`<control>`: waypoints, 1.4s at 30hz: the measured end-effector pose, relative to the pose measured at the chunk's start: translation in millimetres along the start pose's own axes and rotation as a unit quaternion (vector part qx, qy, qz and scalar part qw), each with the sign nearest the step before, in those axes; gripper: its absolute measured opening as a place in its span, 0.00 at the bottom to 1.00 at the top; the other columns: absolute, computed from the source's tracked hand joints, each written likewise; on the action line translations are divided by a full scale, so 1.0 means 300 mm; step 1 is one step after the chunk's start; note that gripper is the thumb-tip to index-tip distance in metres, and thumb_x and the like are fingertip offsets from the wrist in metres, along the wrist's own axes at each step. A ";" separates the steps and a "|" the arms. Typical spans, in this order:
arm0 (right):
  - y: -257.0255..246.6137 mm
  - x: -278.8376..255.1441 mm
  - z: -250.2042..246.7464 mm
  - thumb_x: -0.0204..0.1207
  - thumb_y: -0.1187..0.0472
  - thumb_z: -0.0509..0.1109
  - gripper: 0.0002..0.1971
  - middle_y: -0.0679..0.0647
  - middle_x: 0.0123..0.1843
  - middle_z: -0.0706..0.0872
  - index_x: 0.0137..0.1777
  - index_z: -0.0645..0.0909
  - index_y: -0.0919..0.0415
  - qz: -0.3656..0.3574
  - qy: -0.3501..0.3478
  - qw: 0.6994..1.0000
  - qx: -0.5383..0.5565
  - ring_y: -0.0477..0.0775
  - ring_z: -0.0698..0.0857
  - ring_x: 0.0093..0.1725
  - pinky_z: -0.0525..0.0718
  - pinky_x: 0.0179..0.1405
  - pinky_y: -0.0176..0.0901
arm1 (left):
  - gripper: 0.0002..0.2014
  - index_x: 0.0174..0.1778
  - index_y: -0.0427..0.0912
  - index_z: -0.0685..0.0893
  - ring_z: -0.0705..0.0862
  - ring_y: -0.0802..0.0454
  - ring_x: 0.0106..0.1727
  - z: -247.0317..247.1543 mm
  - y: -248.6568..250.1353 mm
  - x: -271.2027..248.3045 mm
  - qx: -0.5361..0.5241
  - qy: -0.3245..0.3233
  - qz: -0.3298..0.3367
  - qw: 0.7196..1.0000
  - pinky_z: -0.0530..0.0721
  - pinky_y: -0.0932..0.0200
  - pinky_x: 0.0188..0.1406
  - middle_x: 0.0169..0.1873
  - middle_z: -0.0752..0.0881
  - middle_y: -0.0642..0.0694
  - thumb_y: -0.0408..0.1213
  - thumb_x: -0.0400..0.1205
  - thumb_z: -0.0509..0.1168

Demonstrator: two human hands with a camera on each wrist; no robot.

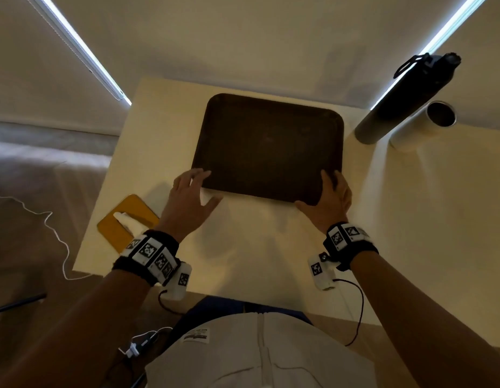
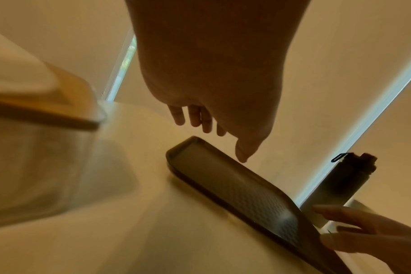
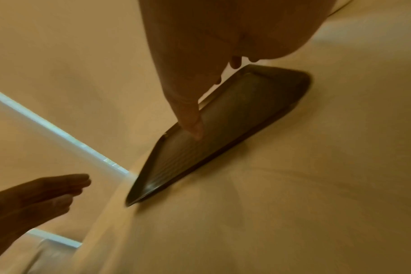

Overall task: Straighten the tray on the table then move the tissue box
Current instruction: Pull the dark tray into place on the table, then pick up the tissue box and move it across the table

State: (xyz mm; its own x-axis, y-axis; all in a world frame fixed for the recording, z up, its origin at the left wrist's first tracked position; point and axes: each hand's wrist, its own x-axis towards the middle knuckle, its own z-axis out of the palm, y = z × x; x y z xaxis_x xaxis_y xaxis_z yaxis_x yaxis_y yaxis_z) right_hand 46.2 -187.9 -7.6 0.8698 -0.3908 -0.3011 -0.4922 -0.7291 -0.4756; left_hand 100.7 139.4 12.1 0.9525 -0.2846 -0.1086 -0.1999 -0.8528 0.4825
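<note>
While the dark brown rounded-rectangle tray [image 1: 267, 148] lies slightly skewed mid-table, the right hand [image 1: 331, 198] grasps its near right corner; the left hand [image 1: 187, 197], released, hovers nearest the yellow tissue box [image 1: 125, 219] at near left.

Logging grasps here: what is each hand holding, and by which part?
Right hand grips the tray at its near right corner. Left hand, fingers straight, holds nothing.

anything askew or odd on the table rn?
The tray sits rotated, its edges not parallel to the table edges. The right hand grips its near right corner; the left hand is open at the near left. Nothing spilled.
</note>
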 end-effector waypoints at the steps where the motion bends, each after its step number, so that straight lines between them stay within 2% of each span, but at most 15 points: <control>1: -0.032 -0.018 0.007 0.67 0.43 0.78 0.47 0.54 0.85 0.47 0.82 0.57 0.47 -0.029 -0.013 0.999 0.010 0.66 0.46 0.83 0.52 0.81 0.67 | 0.32 0.78 0.44 0.73 0.70 0.40 0.77 -0.020 -0.007 -0.042 -0.001 0.019 0.023 1.000 0.74 0.39 0.74 0.76 0.73 0.40 0.57 0.82 0.66; 6: -0.205 -0.091 0.093 0.70 0.45 0.76 0.39 0.57 0.83 0.57 0.80 0.64 0.50 -0.192 -0.101 0.976 0.013 0.63 0.56 0.81 0.58 0.80 0.66 | 0.31 0.76 0.44 0.76 0.73 0.43 0.74 -0.127 -0.109 -0.275 0.003 0.060 0.028 0.998 0.72 0.46 0.73 0.74 0.76 0.42 0.59 0.80 0.65; 9: -0.336 -0.151 0.168 0.71 0.47 0.76 0.37 0.55 0.78 0.66 0.79 0.66 0.51 -0.254 -0.175 0.950 0.052 0.57 0.68 0.76 0.70 0.75 0.61 | 0.39 0.78 0.45 0.72 0.70 0.42 0.76 -0.179 -0.220 -0.397 -0.009 0.081 -0.012 0.997 0.71 0.42 0.73 0.75 0.73 0.42 0.68 0.77 0.63; 11: -0.434 -0.198 0.218 0.71 0.50 0.78 0.37 0.53 0.74 0.71 0.79 0.67 0.51 -0.256 -0.244 0.930 0.103 0.51 0.75 0.69 0.78 0.68 0.53 | 0.46 0.81 0.45 0.67 0.67 0.41 0.78 -0.206 -0.300 -0.456 -0.011 0.078 -0.032 0.996 0.70 0.41 0.75 0.78 0.69 0.42 0.72 0.73 0.65; 13: -0.528 -0.240 0.273 0.68 0.51 0.81 0.41 0.51 0.71 0.75 0.79 0.66 0.50 -0.247 -0.303 0.911 0.131 0.47 0.79 0.63 0.81 0.59 0.43 | 0.56 0.85 0.48 0.59 0.60 0.41 0.81 -0.232 -0.371 -0.494 -0.019 0.045 -0.065 0.997 0.65 0.42 0.77 0.83 0.61 0.43 0.74 0.67 0.68; 16: -0.656 -0.285 0.367 0.63 0.50 0.85 0.48 0.51 0.73 0.74 0.81 0.63 0.48 -0.241 -0.361 0.892 0.125 0.48 0.78 0.65 0.78 0.57 0.40 | 0.68 0.88 0.50 0.48 0.52 0.41 0.84 -0.265 -0.483 -0.504 -0.039 -0.005 -0.080 0.996 0.60 0.37 0.78 0.86 0.51 0.44 0.74 0.57 0.74; 18: -0.728 -0.303 0.421 0.60 0.51 0.86 0.52 0.52 0.75 0.72 0.82 0.61 0.49 -0.243 -0.380 0.887 0.104 0.50 0.76 0.69 0.77 0.61 0.42 | 0.72 0.88 0.50 0.45 0.48 0.49 0.84 -0.282 -0.562 -0.481 -0.048 -0.037 -0.059 0.996 0.58 0.38 0.78 0.86 0.49 0.45 0.73 0.54 0.78; 21: -0.799 -0.317 0.491 0.58 0.51 0.87 0.56 0.55 0.77 0.70 0.83 0.57 0.52 -0.249 -0.373 0.892 0.055 0.54 0.73 0.72 0.74 0.71 0.48 | 0.70 0.88 0.49 0.47 0.50 0.56 0.80 -0.292 -0.671 -0.411 -0.065 -0.091 -0.025 0.993 0.60 0.43 0.77 0.84 0.53 0.44 0.69 0.56 0.79; 24: -0.836 -0.328 0.532 0.57 0.52 0.88 0.57 0.55 0.76 0.70 0.83 0.56 0.52 -0.232 -0.349 0.907 0.051 0.54 0.72 0.72 0.71 0.71 0.47 | 0.61 0.87 0.51 0.55 0.67 0.48 0.78 -0.298 -0.765 -0.328 -0.100 -0.156 0.005 0.983 0.72 0.41 0.77 0.80 0.66 0.44 0.70 0.62 0.76; 26: -0.844 -0.337 0.549 0.57 0.53 0.88 0.57 0.55 0.76 0.70 0.82 0.56 0.50 -0.219 -0.334 0.915 0.061 0.54 0.72 0.71 0.70 0.68 0.45 | 0.53 0.84 0.50 0.64 0.75 0.49 0.71 -0.312 -0.797 -0.282 -0.117 -0.186 0.042 0.975 0.79 0.40 0.70 0.74 0.75 0.46 0.70 0.66 0.74; 29: -0.850 -0.365 0.562 0.57 0.53 0.88 0.56 0.54 0.76 0.70 0.82 0.57 0.51 -0.201 -0.319 0.924 0.066 0.54 0.72 0.71 0.73 0.70 0.51 | 0.45 0.78 0.46 0.73 0.79 0.54 0.62 -0.332 -0.812 -0.245 -0.160 -0.189 0.068 0.967 0.86 0.51 0.62 0.66 0.80 0.48 0.53 0.66 0.83; 31: -0.859 -0.380 0.566 0.57 0.53 0.88 0.56 0.54 0.76 0.70 0.82 0.58 0.52 -0.189 -0.311 0.929 0.071 0.53 0.73 0.71 0.75 0.71 0.55 | 0.44 0.78 0.45 0.74 0.81 0.55 0.61 -0.337 -0.826 -0.227 -0.179 -0.190 0.080 0.962 0.87 0.58 0.60 0.65 0.80 0.50 0.46 0.66 0.85; 35: -0.888 -0.377 0.564 0.57 0.53 0.88 0.55 0.54 0.76 0.71 0.82 0.59 0.52 -0.173 -0.293 0.936 0.091 0.54 0.74 0.71 0.77 0.71 0.58 | 0.44 0.79 0.45 0.74 0.80 0.61 0.62 -0.350 -0.852 -0.185 -0.204 -0.188 0.101 0.955 0.80 0.76 0.59 0.66 0.81 0.49 0.43 0.67 0.85; 37: -0.910 -0.355 0.550 0.58 0.54 0.87 0.54 0.54 0.77 0.72 0.82 0.59 0.52 -0.167 -0.279 0.940 0.102 0.54 0.74 0.71 0.78 0.70 0.59 | 0.44 0.79 0.43 0.74 0.80 0.62 0.63 -0.373 -0.851 -0.141 -0.209 -0.184 0.113 0.954 0.78 0.78 0.60 0.67 0.82 0.47 0.43 0.67 0.84; 42: -1.002 -0.213 0.491 0.58 0.58 0.88 0.53 0.52 0.74 0.74 0.81 0.61 0.53 -0.154 -0.237 0.950 0.132 0.49 0.74 0.68 0.79 0.70 0.55 | 0.43 0.79 0.40 0.74 0.82 0.53 0.67 -0.448 -0.827 0.049 -0.208 -0.163 0.117 0.957 0.78 0.76 0.63 0.70 0.82 0.42 0.45 0.68 0.81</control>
State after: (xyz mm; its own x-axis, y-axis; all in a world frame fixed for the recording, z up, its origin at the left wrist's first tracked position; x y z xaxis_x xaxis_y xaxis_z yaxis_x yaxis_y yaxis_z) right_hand 133.5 139.1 33.1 0.8913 0.1610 -0.4238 -0.2635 -0.5768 -0.7732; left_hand 195.1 405.6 7.5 0.7565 -0.6264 -0.1881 -0.2253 -0.5196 0.8242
